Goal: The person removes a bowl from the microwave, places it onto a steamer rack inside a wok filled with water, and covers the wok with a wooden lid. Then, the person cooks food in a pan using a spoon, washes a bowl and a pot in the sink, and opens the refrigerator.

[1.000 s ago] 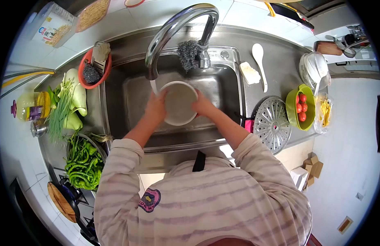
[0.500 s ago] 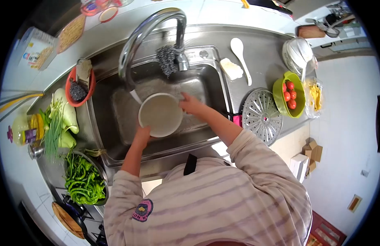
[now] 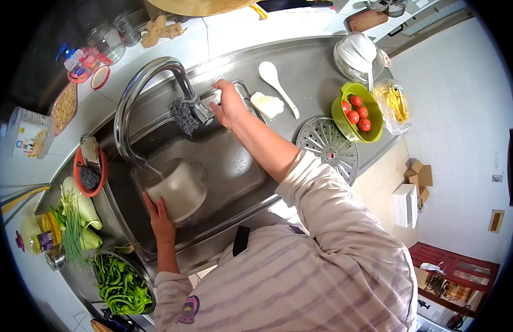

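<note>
A cream-coloured round bowl [image 3: 182, 191] is tipped on its side in the steel sink [image 3: 242, 191], its outer wall facing me. My left hand [image 3: 161, 221] grips its lower left side, fingers spread along the wall. Water runs from the curved faucet [image 3: 122, 119] at the bowl's upper rim. My right hand [image 3: 230, 105] reaches to the faucet's base, thumb and fingers around its handle, which they partly hide. A grey steel-wool scrubber [image 3: 183, 117] hangs on the faucet base beside that hand.
Right of the sink lie a white spoon [image 3: 277, 88], a pale cloth [image 3: 267, 105], a perforated steel disc [image 3: 328, 149] and a green basket [image 3: 340, 113] of tomatoes. On the left are a red bowl [image 3: 103, 177] with scrubbers, pale green vegetables [image 3: 89, 207] and green peppers [image 3: 122, 285].
My right hand has left the bowl and moved up to the faucet handle. The bowl, upright before, is tipped over in my left hand. The view has shifted and turned.
</note>
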Demonstrator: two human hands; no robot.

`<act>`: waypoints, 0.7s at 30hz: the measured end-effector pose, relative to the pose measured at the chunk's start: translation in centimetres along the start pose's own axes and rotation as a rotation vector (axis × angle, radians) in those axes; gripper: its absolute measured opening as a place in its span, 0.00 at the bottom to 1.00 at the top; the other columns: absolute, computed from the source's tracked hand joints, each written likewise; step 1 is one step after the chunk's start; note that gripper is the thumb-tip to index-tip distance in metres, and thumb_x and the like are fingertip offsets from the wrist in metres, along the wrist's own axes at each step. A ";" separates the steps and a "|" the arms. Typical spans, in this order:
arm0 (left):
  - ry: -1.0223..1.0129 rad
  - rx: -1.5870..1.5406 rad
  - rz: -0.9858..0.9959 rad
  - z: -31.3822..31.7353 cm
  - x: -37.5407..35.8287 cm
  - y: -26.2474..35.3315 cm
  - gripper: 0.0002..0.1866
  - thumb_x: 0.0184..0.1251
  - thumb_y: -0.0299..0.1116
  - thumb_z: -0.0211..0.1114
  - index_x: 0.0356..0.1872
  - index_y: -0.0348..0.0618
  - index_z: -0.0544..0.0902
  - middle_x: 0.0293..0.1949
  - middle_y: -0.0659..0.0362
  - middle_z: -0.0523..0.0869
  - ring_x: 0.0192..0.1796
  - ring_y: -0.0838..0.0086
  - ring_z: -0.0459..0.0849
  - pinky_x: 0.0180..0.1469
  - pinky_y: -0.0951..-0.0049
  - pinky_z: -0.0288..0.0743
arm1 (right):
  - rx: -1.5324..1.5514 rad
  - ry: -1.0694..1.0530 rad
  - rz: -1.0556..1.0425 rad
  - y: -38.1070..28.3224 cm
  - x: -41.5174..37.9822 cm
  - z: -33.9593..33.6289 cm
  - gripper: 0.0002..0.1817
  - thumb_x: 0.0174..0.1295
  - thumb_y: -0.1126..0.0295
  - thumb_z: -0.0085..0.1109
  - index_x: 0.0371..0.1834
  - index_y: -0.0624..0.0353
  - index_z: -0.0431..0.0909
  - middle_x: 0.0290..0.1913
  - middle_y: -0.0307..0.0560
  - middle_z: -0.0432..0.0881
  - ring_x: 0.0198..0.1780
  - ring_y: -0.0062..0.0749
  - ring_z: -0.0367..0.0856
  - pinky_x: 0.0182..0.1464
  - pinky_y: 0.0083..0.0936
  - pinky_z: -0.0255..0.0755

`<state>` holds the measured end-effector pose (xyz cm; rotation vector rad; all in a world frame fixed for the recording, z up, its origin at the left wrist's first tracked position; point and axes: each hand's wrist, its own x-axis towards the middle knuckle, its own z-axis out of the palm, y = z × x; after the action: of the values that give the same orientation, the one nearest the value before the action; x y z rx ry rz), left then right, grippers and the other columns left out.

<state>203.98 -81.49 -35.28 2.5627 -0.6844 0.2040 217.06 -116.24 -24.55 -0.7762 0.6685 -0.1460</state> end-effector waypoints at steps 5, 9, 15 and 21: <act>0.079 0.053 0.076 0.9 0.0 -0.5 0.30 0.68 0.29 0.54 0.69 0.54 0.54 0.71 0.46 0.51 0.68 0.52 0.63 0.64 0.66 0.62 | -0.586 -0.071 -0.460 4.4 -0.1 -3.9 0.35 0.57 0.68 0.51 0.69 0.59 0.52 0.67 0.54 0.56 0.69 0.43 0.52 0.68 0.32 0.51; 0.020 -0.612 -0.376 -0.7 1.3 4.5 0.32 0.72 0.37 0.51 0.71 0.43 0.48 0.70 0.48 0.57 0.67 0.64 0.62 0.66 0.71 0.57 | -0.870 -0.272 -0.189 9.4 -8.5 -7.1 0.36 0.62 0.53 0.54 0.68 0.64 0.57 0.69 0.63 0.55 0.70 0.49 0.54 0.69 0.37 0.50; -0.030 -0.883 -0.381 -0.8 1.4 5.6 0.42 0.67 0.41 0.57 0.72 0.39 0.41 0.69 0.49 0.57 0.68 0.64 0.61 0.66 0.70 0.56 | -0.370 -0.561 0.267 7.3 -12.8 -7.5 0.50 0.56 0.46 0.59 0.73 0.58 0.40 0.69 0.58 0.54 0.70 0.41 0.51 0.70 0.34 0.46; -0.312 -0.579 -0.049 -3.1 2.3 8.5 0.62 0.50 0.43 0.72 0.70 0.42 0.28 0.71 0.49 0.50 0.69 0.62 0.58 0.67 0.64 0.55 | -0.405 -0.543 0.154 6.9 -12.6 -10.7 0.58 0.49 0.55 0.70 0.73 0.62 0.36 0.69 0.58 0.52 0.71 0.41 0.51 0.70 0.32 0.46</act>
<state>201.57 -87.50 -28.52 2.0594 -0.6698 -0.3690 199.90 -113.19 -28.53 -1.0930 0.2353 0.3430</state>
